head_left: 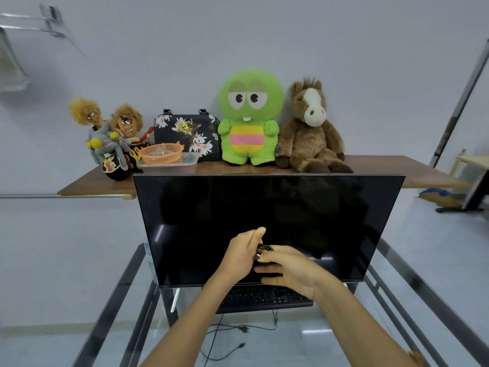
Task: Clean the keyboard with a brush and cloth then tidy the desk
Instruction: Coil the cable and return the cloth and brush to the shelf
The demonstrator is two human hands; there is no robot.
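A black keyboard lies on the glass desk, tucked under the lower edge of a dark monitor. In front of the screen both my hands meet around a small bundle of black cable with a metal plug end. My left hand grips the bundle, fingers curled and thumb up. My right hand pinches it from the right, with its other fingers spread below. The hands hide most of the bundle. I see no brush or cloth.
Thin black cables show through the glass below the keyboard. Behind the monitor a wooden shelf carries plush toys, a floral bag, and an orange basket in a clear tub. Metal desk rails run along both sides.
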